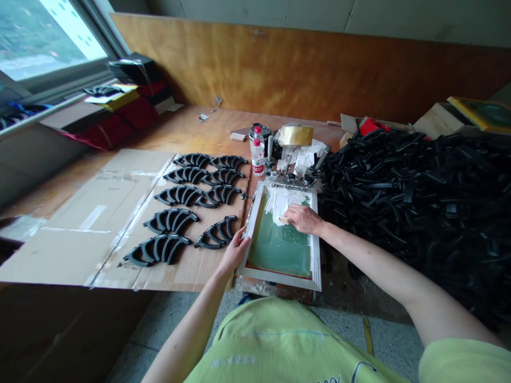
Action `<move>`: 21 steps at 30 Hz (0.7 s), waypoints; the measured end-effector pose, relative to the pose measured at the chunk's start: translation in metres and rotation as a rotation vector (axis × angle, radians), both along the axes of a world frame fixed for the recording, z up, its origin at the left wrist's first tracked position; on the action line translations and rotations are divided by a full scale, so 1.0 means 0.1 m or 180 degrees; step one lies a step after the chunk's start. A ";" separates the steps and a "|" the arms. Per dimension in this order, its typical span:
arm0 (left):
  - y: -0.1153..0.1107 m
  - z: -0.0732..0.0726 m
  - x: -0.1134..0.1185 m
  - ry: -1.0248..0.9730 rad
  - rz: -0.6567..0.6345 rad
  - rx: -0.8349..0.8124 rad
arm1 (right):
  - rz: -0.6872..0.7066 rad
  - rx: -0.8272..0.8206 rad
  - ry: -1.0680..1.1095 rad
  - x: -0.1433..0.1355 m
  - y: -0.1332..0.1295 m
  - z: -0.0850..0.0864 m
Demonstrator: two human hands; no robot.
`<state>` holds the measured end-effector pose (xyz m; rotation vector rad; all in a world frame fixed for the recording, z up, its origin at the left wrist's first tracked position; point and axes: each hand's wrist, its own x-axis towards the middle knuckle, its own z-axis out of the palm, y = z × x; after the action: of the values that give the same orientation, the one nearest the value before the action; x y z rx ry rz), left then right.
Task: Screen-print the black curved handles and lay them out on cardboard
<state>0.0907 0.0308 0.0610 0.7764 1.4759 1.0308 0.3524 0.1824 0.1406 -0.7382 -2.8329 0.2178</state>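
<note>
A screen-printing frame [317, 255] with a pale metal border and green mesh lies in front of me, clamped at its far end. White ink [275, 205] is smeared over the upper part of the mesh. My right hand [303, 218] is closed over the mesh on a small squeegee [283, 219]; only its tan edge shows, the rest hidden by the fingers. At the frame's left side, my left hand [237, 249] grips the border. Just left of that hand, black curved parts [217, 233] lie in fanned rows on flattened cardboard [139, 213].
A large heap of black curved parts [399, 186] fills the right side. Behind the frame stand plastic bottles [258, 159], a tape roll [296, 135] and crumpled white paper [307, 154]. Red boxes [99, 127] sit under the window; a wooden board [239, 69] backs the table.
</note>
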 end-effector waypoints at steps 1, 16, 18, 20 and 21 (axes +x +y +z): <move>0.00 0.00 0.00 0.0007 0.0008 0.0004 | 0.0118 -0.0055 -0.0013 0.02 0.01 0.03; -0.04 0.41 0.04 -0.0111 0.0029 -0.0028 | -0.0542 -0.0218 0.0701 -0.06 0.12 -0.03; -0.04 0.61 0.02 -0.0083 -0.0032 0.0005 | -0.1056 -0.0268 0.0780 -0.17 0.37 0.13; -0.04 0.85 0.00 -0.0021 -0.0052 0.0111 | -0.1568 -0.0201 0.0749 -0.19 0.61 0.27; -0.02 0.97 0.00 0.0018 -0.0049 0.0171 | -0.1786 -0.0126 0.0741 -0.14 0.70 0.33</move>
<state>0.0904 0.0287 0.1579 0.8282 1.4501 1.0610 0.3384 0.2519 0.1736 -1.3731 -2.3007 0.2467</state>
